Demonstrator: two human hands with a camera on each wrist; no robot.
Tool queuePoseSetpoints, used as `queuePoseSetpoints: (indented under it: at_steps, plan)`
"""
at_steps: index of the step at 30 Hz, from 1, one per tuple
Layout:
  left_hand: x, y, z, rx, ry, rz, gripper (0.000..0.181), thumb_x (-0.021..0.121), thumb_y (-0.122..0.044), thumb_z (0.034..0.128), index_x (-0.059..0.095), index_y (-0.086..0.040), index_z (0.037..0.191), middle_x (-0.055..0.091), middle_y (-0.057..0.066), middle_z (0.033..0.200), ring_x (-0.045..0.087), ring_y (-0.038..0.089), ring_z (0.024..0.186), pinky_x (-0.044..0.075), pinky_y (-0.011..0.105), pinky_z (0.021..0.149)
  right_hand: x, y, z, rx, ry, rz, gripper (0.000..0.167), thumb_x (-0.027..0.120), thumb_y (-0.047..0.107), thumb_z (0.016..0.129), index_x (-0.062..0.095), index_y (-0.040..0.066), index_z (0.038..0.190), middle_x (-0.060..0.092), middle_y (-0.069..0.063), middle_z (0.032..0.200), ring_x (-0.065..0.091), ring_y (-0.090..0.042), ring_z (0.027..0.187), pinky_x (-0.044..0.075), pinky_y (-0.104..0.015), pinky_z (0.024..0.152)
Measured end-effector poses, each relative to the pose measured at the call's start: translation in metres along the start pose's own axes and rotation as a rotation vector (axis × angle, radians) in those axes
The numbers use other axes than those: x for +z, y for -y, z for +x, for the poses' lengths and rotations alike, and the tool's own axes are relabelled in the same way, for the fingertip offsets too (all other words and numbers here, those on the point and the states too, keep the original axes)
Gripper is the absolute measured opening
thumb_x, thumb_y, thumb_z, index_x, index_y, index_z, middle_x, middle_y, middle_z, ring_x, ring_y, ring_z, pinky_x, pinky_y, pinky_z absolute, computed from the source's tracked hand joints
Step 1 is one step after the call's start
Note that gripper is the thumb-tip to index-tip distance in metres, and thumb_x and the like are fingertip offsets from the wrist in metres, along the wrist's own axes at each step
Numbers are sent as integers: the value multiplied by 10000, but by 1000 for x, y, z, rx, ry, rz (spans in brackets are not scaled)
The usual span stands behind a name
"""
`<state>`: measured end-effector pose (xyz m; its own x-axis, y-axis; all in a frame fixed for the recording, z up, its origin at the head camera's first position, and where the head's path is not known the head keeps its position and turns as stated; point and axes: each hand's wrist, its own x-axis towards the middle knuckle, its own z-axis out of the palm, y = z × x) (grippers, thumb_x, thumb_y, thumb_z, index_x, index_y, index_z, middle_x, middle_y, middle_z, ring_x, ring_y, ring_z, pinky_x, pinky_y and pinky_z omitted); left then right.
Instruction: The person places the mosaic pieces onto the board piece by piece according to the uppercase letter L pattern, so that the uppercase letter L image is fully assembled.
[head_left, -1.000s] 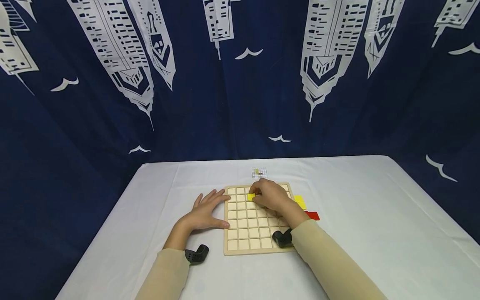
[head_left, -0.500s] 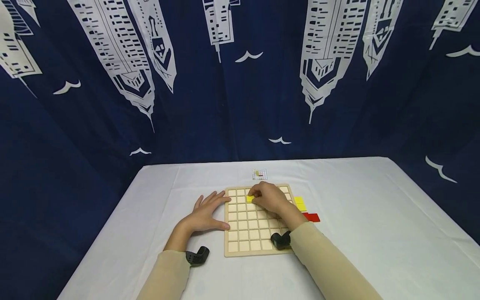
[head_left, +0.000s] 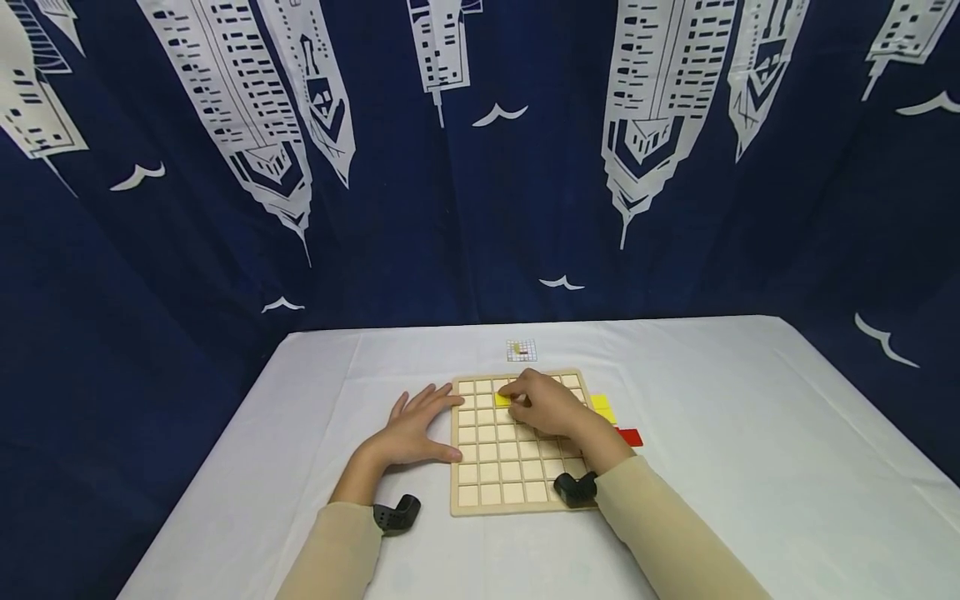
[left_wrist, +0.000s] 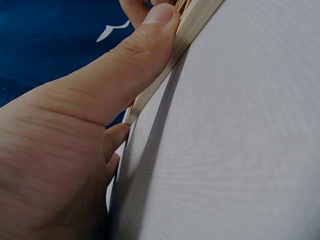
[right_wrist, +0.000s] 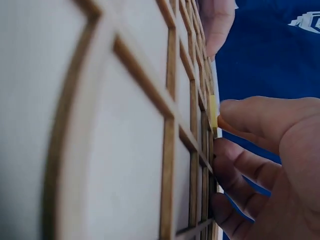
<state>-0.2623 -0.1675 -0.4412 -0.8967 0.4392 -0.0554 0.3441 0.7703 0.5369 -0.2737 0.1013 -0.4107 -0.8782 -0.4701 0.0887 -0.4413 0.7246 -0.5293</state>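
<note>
The left hand (head_left: pixel 411 432) lies spread, holding nothing, its thumb and fingertips against the near edge of a pale wooden board (head_left: pixel 489 493), whose raised ribs frame square cells. A flat yellow tile (head_left: pixel 501 400) sits on the board's far part, to the right of the left hand and directly under the fingertips at the left of the right hand (head_left: pixel 550 406), the nearer one; fingers cover part of it, so its long axis is unclear. The right hand's fingers are half bent; whether they pinch or only press cannot be told. Right of that hand lie smooth, thin yellow pieces (head_left: pixel 603 408) and a red piece (head_left: pixel 630 437).
</note>
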Motion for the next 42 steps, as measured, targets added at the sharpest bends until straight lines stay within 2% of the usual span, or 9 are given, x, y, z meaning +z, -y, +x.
queuePoseSetpoints:
  at_steps: [5,8,12,17,21,26,35,42]
  plan:
    - [1,-1,0,10,1,1,942,848,-546,703,434,-271,1504,221,28,1681,84,309,1579,-68,606,1247,-2,-2,-7,-53,16,-73,381,703,132,887,684,91,1265,651,-75,1142,583,-174,943,512,-376,875]
    - [1,-1,0,8,-2,-1,948,850,-546,697,434,-272,1504,221,30,1681,82,310,1579,-69,605,1248,-5,0,-10,-67,33,-80,405,716,131,871,675,85,1271,662,-86,1179,588,-194,1010,508,-401,931]
    - [1,1,0,7,-7,1,948,853,-544,690,439,-275,1500,226,29,1679,88,310,1579,-67,603,1248,-11,4,-14,-92,77,-26,434,711,130,873,652,70,1298,670,-109,1220,612,-235,1075,513,-415,963]
    - [2,1,0,10,-7,1,948,851,-552,687,443,-273,1496,227,29,1679,90,312,1578,-68,603,1248,-20,4,-22,-91,96,69,436,689,153,917,616,63,1337,654,-129,1242,643,-270,1088,548,-413,935]
    - [2,1,1,9,-2,-7,954,851,-555,686,440,-273,1500,223,26,1680,85,310,1579,-72,602,1247,-25,0,-29,-79,68,114,418,669,144,941,606,58,1345,640,-139,1302,644,-306,1145,561,-432,949]
    - [1,1,1,0,-5,-3,961,852,-557,681,438,-276,1501,221,25,1681,85,307,1580,-73,601,1248,-35,-6,-34,-89,34,148,403,663,128,952,603,48,1341,627,-141,1324,637,-324,1141,569,-428,933]
    - [1,1,1,1,-2,-1,964,849,-560,680,437,-272,1502,219,24,1681,82,304,1580,-71,599,1248,-54,-27,-42,-36,-75,64,368,647,127,954,624,53,1314,653,-144,1278,642,-222,1020,554,-381,845]
    - [2,0,0,0,-7,1,959,850,-553,680,440,-270,1500,225,26,1679,88,307,1579,-70,601,1248,-67,-48,-49,33,-130,12,342,662,131,951,644,60,1285,666,-163,1197,616,-214,942,535,-342,778]
